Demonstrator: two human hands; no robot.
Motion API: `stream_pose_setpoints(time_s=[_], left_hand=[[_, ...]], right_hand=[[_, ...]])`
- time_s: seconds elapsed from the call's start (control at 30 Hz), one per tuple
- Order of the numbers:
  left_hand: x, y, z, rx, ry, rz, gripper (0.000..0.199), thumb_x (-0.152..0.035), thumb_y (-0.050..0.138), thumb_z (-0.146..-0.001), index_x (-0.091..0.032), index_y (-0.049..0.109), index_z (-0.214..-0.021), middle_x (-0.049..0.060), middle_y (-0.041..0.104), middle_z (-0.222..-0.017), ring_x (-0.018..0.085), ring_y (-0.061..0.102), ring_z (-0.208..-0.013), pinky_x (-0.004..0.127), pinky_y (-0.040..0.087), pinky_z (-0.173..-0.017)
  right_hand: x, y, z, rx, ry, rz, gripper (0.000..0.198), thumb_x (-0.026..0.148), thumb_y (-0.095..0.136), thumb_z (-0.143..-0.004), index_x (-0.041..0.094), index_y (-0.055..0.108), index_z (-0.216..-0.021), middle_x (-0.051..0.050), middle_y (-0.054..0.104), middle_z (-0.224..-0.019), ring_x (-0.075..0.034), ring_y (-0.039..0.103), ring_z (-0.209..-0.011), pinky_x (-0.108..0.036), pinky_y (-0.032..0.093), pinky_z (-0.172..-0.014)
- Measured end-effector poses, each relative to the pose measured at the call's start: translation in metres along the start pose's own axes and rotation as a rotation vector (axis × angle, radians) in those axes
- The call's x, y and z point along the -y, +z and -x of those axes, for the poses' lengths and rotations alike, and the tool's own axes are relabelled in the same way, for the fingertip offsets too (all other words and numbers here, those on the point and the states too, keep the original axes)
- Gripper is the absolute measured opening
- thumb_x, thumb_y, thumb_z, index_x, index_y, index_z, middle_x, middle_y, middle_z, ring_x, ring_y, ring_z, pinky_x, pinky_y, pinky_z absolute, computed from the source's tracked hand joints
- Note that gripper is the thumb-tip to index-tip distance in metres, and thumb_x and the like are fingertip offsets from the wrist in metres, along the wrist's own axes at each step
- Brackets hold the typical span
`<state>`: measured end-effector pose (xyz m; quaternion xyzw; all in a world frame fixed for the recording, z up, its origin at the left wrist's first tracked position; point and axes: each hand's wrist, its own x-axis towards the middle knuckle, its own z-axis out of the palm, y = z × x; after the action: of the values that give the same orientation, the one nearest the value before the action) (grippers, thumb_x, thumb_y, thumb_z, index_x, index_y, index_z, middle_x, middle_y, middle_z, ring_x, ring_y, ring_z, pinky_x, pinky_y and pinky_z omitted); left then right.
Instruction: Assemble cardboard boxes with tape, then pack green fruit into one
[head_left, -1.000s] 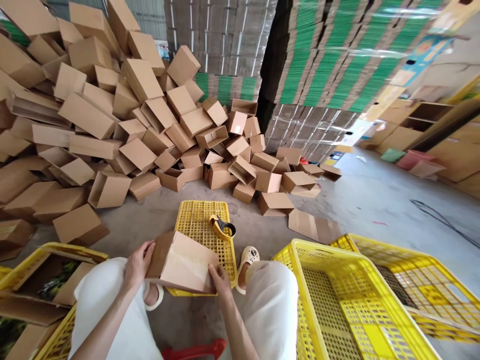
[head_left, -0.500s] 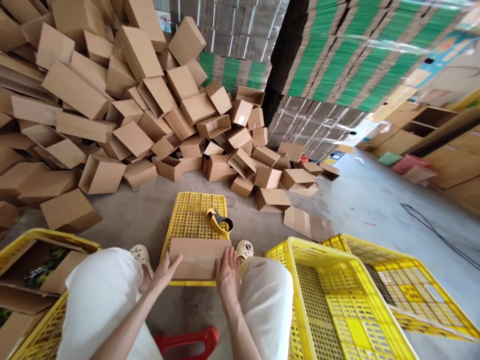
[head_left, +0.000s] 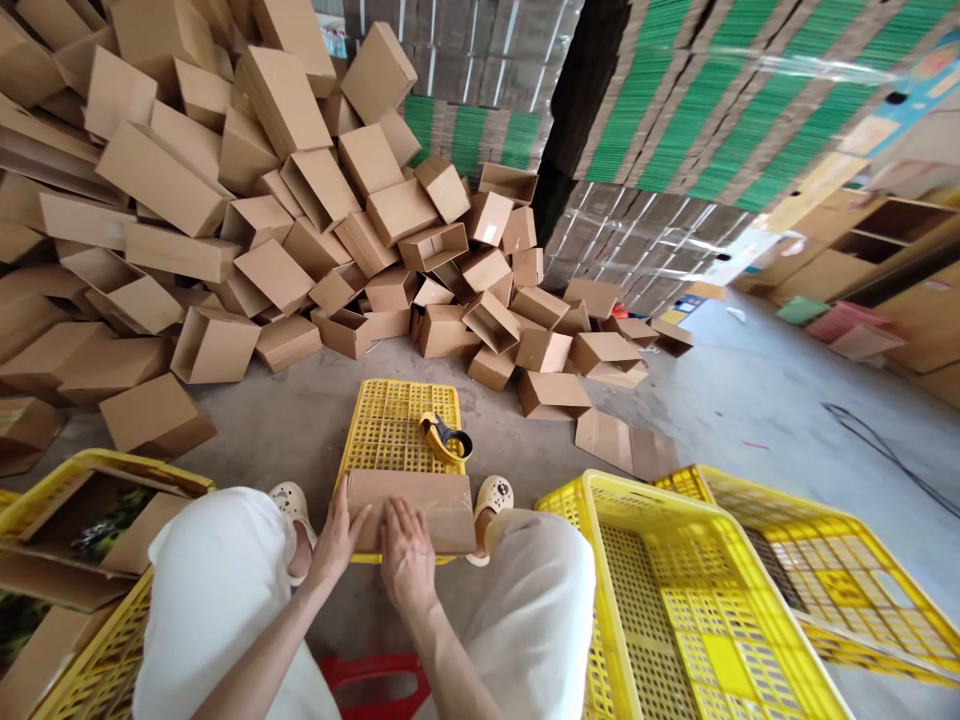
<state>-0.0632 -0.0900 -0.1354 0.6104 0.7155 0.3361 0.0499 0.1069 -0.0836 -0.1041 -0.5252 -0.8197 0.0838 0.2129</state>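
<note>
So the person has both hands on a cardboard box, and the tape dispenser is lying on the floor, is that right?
Not quite: the tape dispenser isn't on the floor. The head view shows it lying on top of the yellow crate. The left hand and right hand are indeed both on a cardboard box.

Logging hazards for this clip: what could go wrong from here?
The tape dispenser lies loose on the crate just beyond the box; a shove might knock it off. The right hand lies across the box, so pressing too hard could dent the cardboard.
</note>
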Motion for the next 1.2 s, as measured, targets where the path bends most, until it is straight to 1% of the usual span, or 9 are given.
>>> stream_pose_setpoints(time_s=[0.1, 0.2, 0.33, 0.43, 0.5, 0.7, 0.87, 1.07, 1.2], left_hand=[[-0.003, -0.005, -0.002, -0.074, 0.052, -0.054, 0.063, -0.050, 0.048, -0.107, -0.018, 0.039, -0.160, 0.023, 0.051, -0.159, 0.037, 0.050, -0.149, 0.057, 0.052, -0.114], [-0.011, -0.006, -0.002, -0.037, 0.186, -0.127, 0.039, -0.033, 0.050, -0.106, -0.022, 0.060, -0.142, 0.018, 0.060, -0.148, 0.035, 0.055, -0.143, 0.058, 0.050, -0.116], [-0.039, 0.008, 0.001, 0.136, 0.309, -0.095, 0.049, -0.005, 0.038, -0.100, -0.023, 0.064, -0.137, 0.009, 0.068, -0.134, 0.025, 0.065, -0.126, 0.045, 0.055, -0.112], [-0.057, 0.017, 0.003, 0.185, 0.300, -0.060, 0.044, -0.009, 0.041, -0.100, -0.021, 0.064, -0.136, 0.010, 0.070, -0.131, 0.024, 0.065, -0.124, 0.042, 0.057, -0.108], [-0.062, 0.016, 0.002, 0.208, 0.308, -0.061, 0.045, -0.012, 0.041, -0.102, -0.020, 0.063, -0.140, 0.010, 0.068, -0.135, 0.025, 0.064, -0.127, 0.041, 0.057, -0.108], [-0.070, 0.003, -0.005, 0.255, 0.303, -0.175, 0.048, -0.022, 0.043, -0.105, -0.026, 0.061, -0.149, 0.012, 0.065, -0.141, 0.029, 0.063, -0.125, 0.043, 0.057, -0.102], [-0.076, 0.005, -0.001, 0.234, 0.307, -0.224, 0.048, -0.028, 0.045, -0.106, -0.029, 0.059, -0.151, 0.013, 0.065, -0.141, 0.031, 0.061, -0.125, 0.046, 0.055, -0.103], [-0.069, 0.007, 0.004, 0.226, 0.355, -0.208, 0.047, -0.022, 0.042, -0.106, -0.019, 0.060, -0.149, 0.014, 0.066, -0.143, 0.029, 0.061, -0.129, 0.045, 0.053, -0.110], [-0.059, 0.005, 0.003, 0.232, 0.380, -0.171, 0.047, -0.022, 0.041, -0.106, -0.022, 0.060, -0.149, 0.012, 0.066, -0.144, 0.028, 0.062, -0.130, 0.044, 0.052, -0.112]], right_hand=[[-0.045, -0.026, 0.004, -0.098, 0.054, 0.068, 0.047, 0.014, 0.040, -0.106, 0.014, 0.061, -0.148, -0.018, 0.066, -0.147, -0.030, 0.062, -0.136, -0.050, 0.049, -0.116], [-0.069, -0.039, 0.006, -0.151, 0.057, 0.090, 0.050, 0.009, 0.037, -0.103, 0.013, 0.063, -0.145, -0.019, 0.068, -0.140, -0.030, 0.061, -0.134, -0.049, 0.051, -0.115], [-0.043, -0.032, 0.003, -0.093, 0.022, 0.061, 0.052, 0.005, 0.040, -0.097, 0.011, 0.063, -0.144, -0.017, 0.067, -0.138, -0.029, 0.058, -0.133, -0.044, 0.051, -0.114], [-0.020, -0.028, -0.002, -0.028, 0.016, 0.014, 0.051, 0.007, 0.042, -0.098, 0.015, 0.064, -0.144, -0.014, 0.069, -0.133, -0.027, 0.060, -0.127, -0.039, 0.050, -0.113], [-0.019, -0.033, -0.004, -0.002, 0.048, 0.018, 0.051, 0.008, 0.042, -0.099, 0.017, 0.064, -0.144, -0.012, 0.070, -0.133, -0.026, 0.060, -0.124, -0.037, 0.050, -0.110], [-0.040, -0.056, -0.008, -0.017, 0.184, 0.079, 0.051, 0.011, 0.039, -0.099, 0.014, 0.066, -0.142, -0.016, 0.070, -0.129, -0.032, 0.060, -0.116, -0.044, 0.049, -0.106], [-0.031, -0.053, 0.000, 0.003, 0.118, 0.028, 0.051, 0.013, 0.045, -0.098, 0.019, 0.065, -0.145, -0.013, 0.068, -0.132, -0.031, 0.058, -0.115, -0.042, 0.050, -0.104], [-0.019, -0.045, -0.011, 0.044, 0.104, 0.072, 0.047, 0.013, 0.044, -0.100, 0.016, 0.067, -0.140, -0.014, 0.071, -0.127, -0.031, 0.059, -0.116, -0.042, 0.048, -0.108], [-0.029, -0.044, -0.012, 0.049, 0.081, 0.073, 0.051, 0.011, 0.042, -0.099, 0.016, 0.065, -0.144, -0.013, 0.071, -0.130, -0.028, 0.061, -0.118, -0.039, 0.047, -0.111]])
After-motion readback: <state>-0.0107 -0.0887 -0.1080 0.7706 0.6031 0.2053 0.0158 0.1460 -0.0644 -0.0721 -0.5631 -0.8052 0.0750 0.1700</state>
